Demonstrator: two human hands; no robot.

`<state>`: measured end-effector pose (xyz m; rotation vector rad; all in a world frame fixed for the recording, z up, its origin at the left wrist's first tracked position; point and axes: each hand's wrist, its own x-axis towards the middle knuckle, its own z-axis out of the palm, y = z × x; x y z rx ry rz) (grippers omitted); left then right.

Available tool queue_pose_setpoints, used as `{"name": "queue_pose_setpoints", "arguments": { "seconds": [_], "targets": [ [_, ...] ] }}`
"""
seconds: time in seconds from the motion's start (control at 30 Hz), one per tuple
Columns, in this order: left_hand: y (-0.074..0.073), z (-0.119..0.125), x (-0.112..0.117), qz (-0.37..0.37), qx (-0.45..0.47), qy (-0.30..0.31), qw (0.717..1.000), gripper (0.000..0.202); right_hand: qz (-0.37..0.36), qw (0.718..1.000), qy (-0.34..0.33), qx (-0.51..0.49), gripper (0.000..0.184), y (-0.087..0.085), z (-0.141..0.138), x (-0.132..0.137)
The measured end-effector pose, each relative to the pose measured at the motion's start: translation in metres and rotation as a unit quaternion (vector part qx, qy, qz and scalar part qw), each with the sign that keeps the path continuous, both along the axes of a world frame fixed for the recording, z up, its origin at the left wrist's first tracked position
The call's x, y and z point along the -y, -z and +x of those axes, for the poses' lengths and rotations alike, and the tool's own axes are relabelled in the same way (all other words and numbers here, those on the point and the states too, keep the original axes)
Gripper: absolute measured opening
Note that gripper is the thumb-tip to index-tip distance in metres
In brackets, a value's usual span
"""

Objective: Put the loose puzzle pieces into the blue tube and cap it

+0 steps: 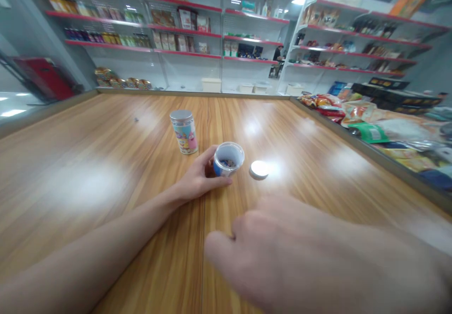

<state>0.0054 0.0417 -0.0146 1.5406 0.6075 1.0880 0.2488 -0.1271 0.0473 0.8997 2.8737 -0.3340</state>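
My left hand (203, 176) is wrapped round a small open jar (229, 154) with a blue label, tilted toward me. Small dark and multicoloured pieces (228, 163) lie at its bottom. Just right of the jar, a round silvery lid (259, 169) rests on the wooden table (141, 173). Behind my left hand stands a second jar (184, 132), upright, with a metal lid and a colourful cartoon label. Close to the camera, my right hand (282, 253) is blurred over the table; its thumb shows, but the other fingers are mostly hidden or smeared, and any held object cannot be made out.
Snack packets (332, 107) and a green pouch (369, 132) are heaped beyond the table's right edge. Stocked shelves (183, 27) line the back wall, and golden tins (130, 83) sit low at the left. A person (277, 60) is far off.
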Motion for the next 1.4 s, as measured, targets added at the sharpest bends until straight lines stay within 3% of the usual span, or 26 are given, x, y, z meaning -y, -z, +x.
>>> {"name": "queue_pose_setpoints", "arguments": {
  "seconds": [0.03,0.1,0.17,0.23,0.33,0.4,0.47,0.6,0.67,0.73,0.83,0.9,1.0,1.17,1.27,1.4],
  "targets": [
    [0.0,0.001,0.0,0.0,0.001,-0.007,1.0,0.063,0.022,1.0,-0.001,0.002,0.022,-0.02,-0.004,-0.02],
    [0.0,0.001,0.001,0.003,0.006,-0.011,1.0,0.06,0.119,0.989,0.092,0.011,0.015,-0.056,-0.01,-0.059],
    [0.001,0.002,0.0,0.009,0.008,-0.015,1.0,0.06,0.136,0.981,0.137,0.027,0.015,-0.074,-0.011,-0.091],
    [0.003,0.001,-0.003,0.012,-0.002,-0.026,1.0,0.062,0.106,0.978,0.168,0.06,0.022,-0.069,-0.011,-0.12],
    [0.007,-0.001,-0.007,0.017,-0.033,-0.03,0.999,0.059,0.037,0.975,0.181,0.124,0.041,-0.038,-0.017,-0.156],
    [0.008,-0.003,-0.009,0.034,-0.057,-0.03,0.997,0.054,0.02,0.975,0.182,0.129,0.039,-0.018,-0.021,-0.175],
    [0.007,-0.004,-0.01,0.063,-0.085,-0.034,0.994,0.05,0.002,0.979,0.18,0.099,0.034,-0.011,-0.023,-0.187],
    [0.003,-0.004,-0.009,0.106,-0.139,-0.039,0.984,0.049,-0.025,0.984,0.172,-0.05,0.024,-0.029,-0.014,-0.196],
    [0.002,-0.004,-0.008,0.109,-0.15,-0.045,0.982,0.047,0.002,0.965,0.2,-0.17,0.027,-0.039,-0.012,-0.196],
    [0.002,-0.003,-0.008,0.107,-0.149,-0.046,0.982,0.045,0.033,0.94,0.187,-0.283,0.039,-0.041,-0.016,-0.191],
    [0.003,-0.003,-0.01,0.106,-0.136,-0.036,0.984,0.04,0.09,0.939,0.102,-0.316,0.036,-0.028,-0.034,-0.179],
    [0.004,-0.004,-0.011,0.109,-0.123,-0.036,0.986,0.04,0.144,0.935,0.101,-0.307,0.032,-0.017,-0.047,-0.172],
    [0.004,-0.006,-0.013,0.113,-0.115,-0.037,0.986,0.042,0.164,0.923,0.101,-0.332,0.033,-0.005,-0.055,-0.169],
    [0.0,-0.007,-0.012,0.114,-0.137,-0.011,0.984,0.042,0.039,0.914,0.073,-0.397,0.03,0.008,-0.046,-0.18],
    [-0.001,-0.007,-0.011,0.111,-0.128,0.001,0.985,0.041,-0.015,0.891,0.076,-0.448,0.032,0.017,-0.045,-0.182],
    [0.002,-0.009,-0.01,0.1,-0.122,0.016,0.987,0.045,-0.075,0.857,0.024,-0.509,0.028,0.02,-0.05,-0.176]
  ]
}}
